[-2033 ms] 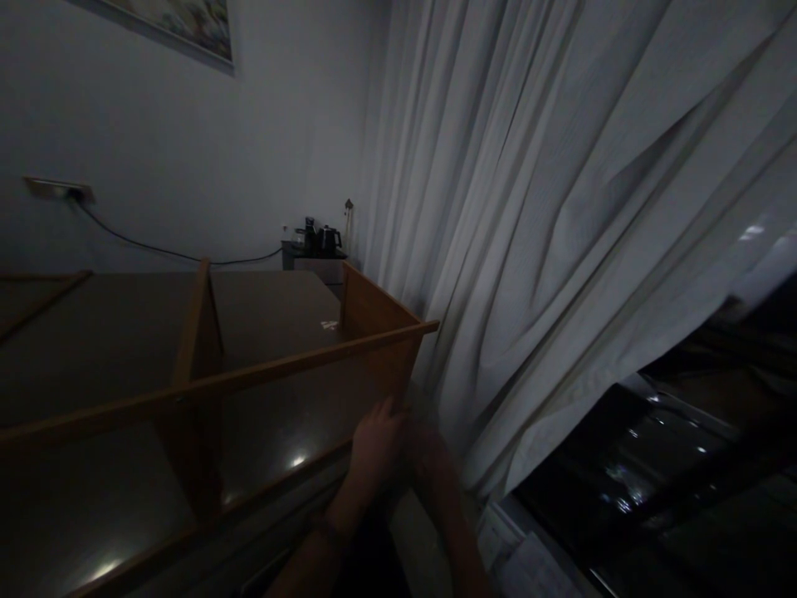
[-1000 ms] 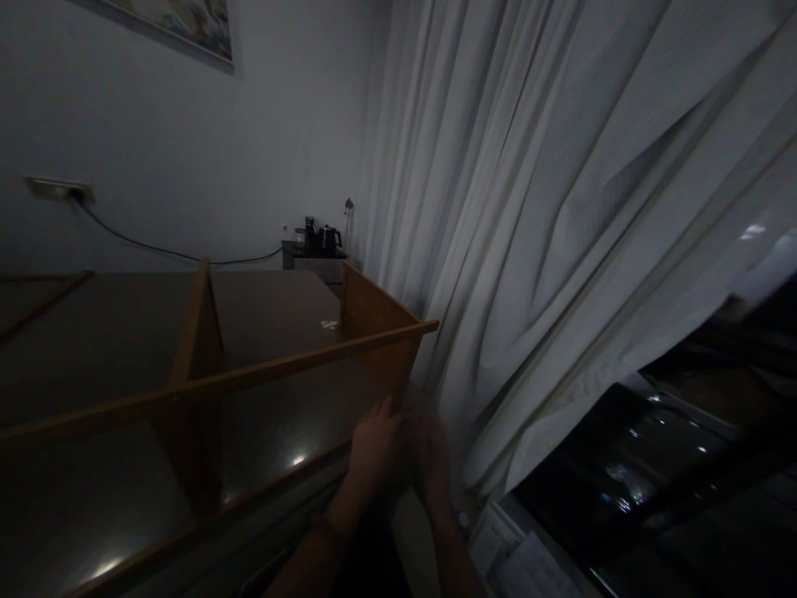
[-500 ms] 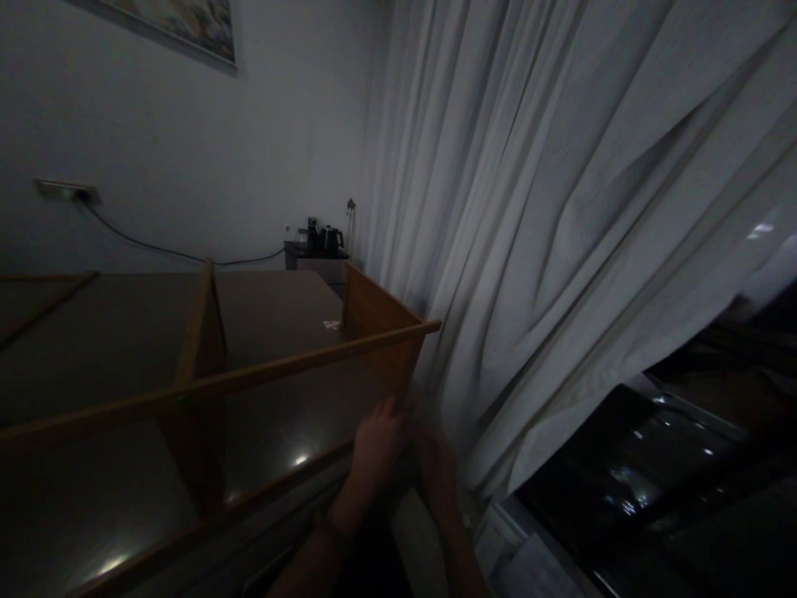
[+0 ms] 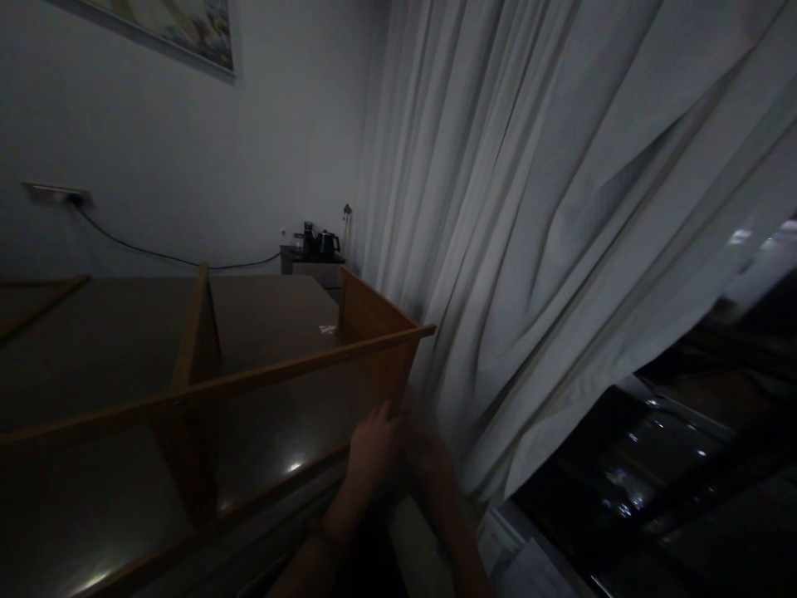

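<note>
my left hand [image 4: 374,444] lies flat, fingers together, on the wooden end panel [image 4: 391,374] by the curtain [image 4: 529,249], my right hand [image 4: 429,455] just beside it, its grip too dark to tell; i'd go slowly, by touch.

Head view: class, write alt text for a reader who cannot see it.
In a dim room, the left hand and right hand are together at the end of a wooden desk divider, beside white curtains. A kettle stands far behind.
</note>
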`<state>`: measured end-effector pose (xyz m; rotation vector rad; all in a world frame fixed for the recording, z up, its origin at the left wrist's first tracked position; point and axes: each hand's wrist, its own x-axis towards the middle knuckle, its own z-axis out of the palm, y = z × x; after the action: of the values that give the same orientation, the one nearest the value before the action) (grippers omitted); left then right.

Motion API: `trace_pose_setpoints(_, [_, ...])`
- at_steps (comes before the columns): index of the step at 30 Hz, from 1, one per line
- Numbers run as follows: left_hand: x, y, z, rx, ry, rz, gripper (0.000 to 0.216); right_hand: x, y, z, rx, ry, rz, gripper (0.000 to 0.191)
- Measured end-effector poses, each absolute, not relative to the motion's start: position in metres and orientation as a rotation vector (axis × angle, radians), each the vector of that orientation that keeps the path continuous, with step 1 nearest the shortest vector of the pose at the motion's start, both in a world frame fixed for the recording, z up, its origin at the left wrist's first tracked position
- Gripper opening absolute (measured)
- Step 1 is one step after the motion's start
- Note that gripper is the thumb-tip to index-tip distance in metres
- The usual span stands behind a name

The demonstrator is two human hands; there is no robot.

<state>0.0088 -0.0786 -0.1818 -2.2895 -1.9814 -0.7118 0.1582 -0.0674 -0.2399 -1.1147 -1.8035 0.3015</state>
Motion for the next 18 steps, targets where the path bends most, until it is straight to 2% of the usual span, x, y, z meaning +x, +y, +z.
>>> trace_pose_setpoints(3, [0.009,-0.079,-0.181,-2.285,-2.001,-0.692,0.026,0.168,-0.063,-0.242,-0.989,-2.027,0.109,0.023])
trace_pose_setpoints(6, [0.01,-0.079,-0.178,-2.297,-2.024,-0.695,0.027,0.171,-0.058,-0.24,-0.932,-2.092,0.034,0.024])
trace_pose_setpoints(12, [0.009,-0.08,-0.178,-2.281,-2.005,-0.704,0.028,0.158,-0.058,-0.231,-1.02,-1.845,0.302,0.023])
trace_pose_setpoints(18, [0.008,-0.079,-0.181,-2.274,-1.981,-0.702,0.027,0.134,-0.071,-0.23,-1.141,-1.514,0.613,0.035])
